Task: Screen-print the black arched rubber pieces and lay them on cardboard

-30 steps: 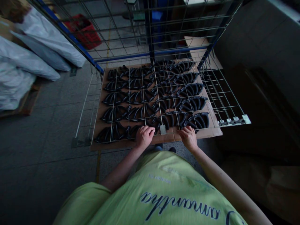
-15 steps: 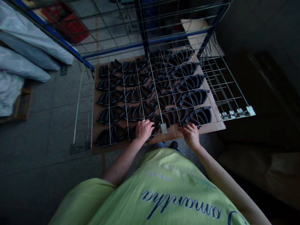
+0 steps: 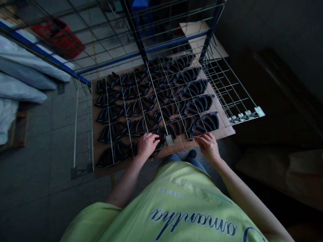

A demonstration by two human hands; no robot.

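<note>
Rows of black curved, ribbed parts (image 3: 114, 131) lie on a brown cardboard sheet (image 3: 228, 132), with a metal wire grid (image 3: 153, 85) running over them. At the sheet's near edge, my left hand (image 3: 147, 147) has its fingers bent over the front row, left of a small metal plate (image 3: 169, 140). What lies under those fingertips is hidden. My right hand (image 3: 209, 147) is to the right of the plate, thumb and fingers pressed together at the near edge beside the end of a black part. Whatever it pinches is too small to make out.
A blue rack frame (image 3: 113, 64) with upright wire mesh stands behind the parts. Wire panels (image 3: 232, 85) stick out to the right. Grey-wrapped bundles (image 3: 22, 79) lie at the left near a wooden pallet (image 3: 20, 129). A red crate (image 3: 62, 38) is beyond the mesh.
The view has shifted, so the rack appears further left. My right hand has moved rightward from the metal plate. My left hand keeps about the same place beside it.
</note>
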